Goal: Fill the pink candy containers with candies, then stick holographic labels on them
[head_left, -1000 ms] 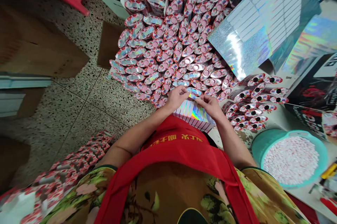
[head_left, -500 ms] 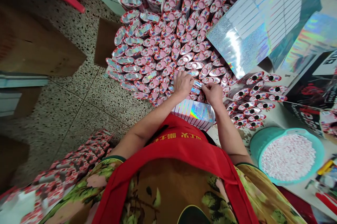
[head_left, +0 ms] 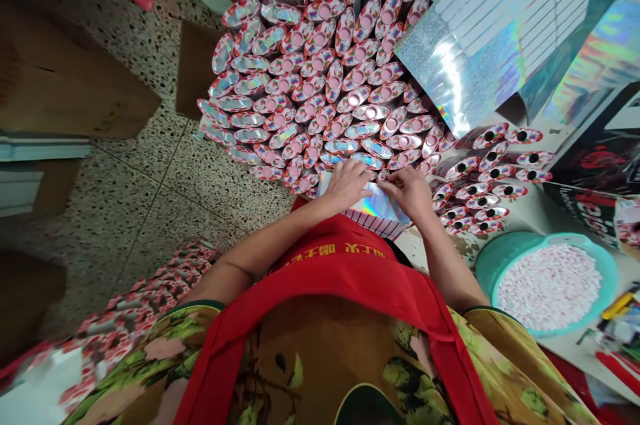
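My left hand point(head_left: 347, 184) and my right hand point(head_left: 411, 192) rest side by side on a small stack of holographic foil strips point(head_left: 376, 213) at the table's near edge, just above my red apron. The fingers of both hands curl down onto the top strip and pinch at it. Right beyond my knuckles begins a dense field of upright foil-wrapped tubes point(head_left: 320, 78) with pink plugs in their oval tops. To the right stand more tubes with open black holes point(head_left: 493, 178).
A large holographic sheet point(head_left: 500, 32) leans over the table at the upper right. A teal basin of small pink-white plugs point(head_left: 547, 282) sits at my right. Cardboard boxes point(head_left: 75, 88) and printed wrappers point(head_left: 135, 312) lie on the speckled floor to the left.
Both hands reached out to the front row of tubes with a foil strip, then drew back to the foil stack near my apron.
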Motion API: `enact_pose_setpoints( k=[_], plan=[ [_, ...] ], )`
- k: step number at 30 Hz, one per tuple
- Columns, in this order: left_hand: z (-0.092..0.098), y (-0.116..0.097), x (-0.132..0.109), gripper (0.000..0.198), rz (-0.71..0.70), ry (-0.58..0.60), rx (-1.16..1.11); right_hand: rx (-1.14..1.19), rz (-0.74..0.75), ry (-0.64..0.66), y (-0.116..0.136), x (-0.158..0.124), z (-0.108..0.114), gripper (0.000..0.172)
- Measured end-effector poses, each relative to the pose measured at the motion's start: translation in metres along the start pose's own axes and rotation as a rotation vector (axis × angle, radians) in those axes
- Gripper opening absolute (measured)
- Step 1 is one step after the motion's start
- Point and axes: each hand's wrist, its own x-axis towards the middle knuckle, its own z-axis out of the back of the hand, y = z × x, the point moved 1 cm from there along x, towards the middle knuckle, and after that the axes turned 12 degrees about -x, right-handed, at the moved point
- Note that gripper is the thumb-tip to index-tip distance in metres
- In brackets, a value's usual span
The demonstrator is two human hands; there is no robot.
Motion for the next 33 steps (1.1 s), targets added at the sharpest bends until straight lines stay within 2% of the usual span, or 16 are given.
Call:
enact_pose_setpoints(
  k=[3,7,10,14,17,23,25,27,30,33],
  plan=[
    [-0.009,0.001,-0.008,0.015,0.046,-0.007,0.006,-0.077,0.076,0.070,0.003,-0.013,-0.008,0.025],
    [-0.005,0.004,-0.003,0.018,0.070,-0.050,-0.021,-0.120,0.025,0.115,0.007,-0.012,-0.007,0.023],
    [-0.005,0.003,-0.003,0.020,-0.001,-0.034,-0.015,-0.164,0.010,0.185,0.011,-0.009,-0.003,0.018],
    [-0.016,-0.002,-0.007,0.021,-0.112,0.002,0.039,-0.213,0.007,0.225,0.016,-0.006,-0.001,0.019],
    [-0.022,-0.005,-0.010,0.022,-0.147,-0.022,0.070,-0.209,0.006,0.245,0.017,-0.004,0.000,0.020],
    [-0.031,-0.003,-0.028,0.035,-0.325,-0.093,0.176,-0.234,-0.021,0.290,0.018,0.001,0.001,0.022],
    [-0.034,0.000,-0.036,0.033,-0.362,-0.104,0.150,-0.241,-0.032,0.286,0.018,0.003,0.000,0.024],
    [-0.034,0.002,-0.042,0.027,-0.384,-0.065,0.068,-0.241,-0.038,0.276,0.018,0.004,-0.002,0.026],
    [-0.025,0.001,-0.048,0.019,-0.282,-0.004,-0.157,-0.237,-0.041,0.260,0.017,0.004,-0.004,0.027],
    [-0.004,-0.002,-0.047,0.013,0.022,-0.120,-0.530,-0.206,-0.055,0.205,0.017,0.003,-0.005,0.026]
  ],
)
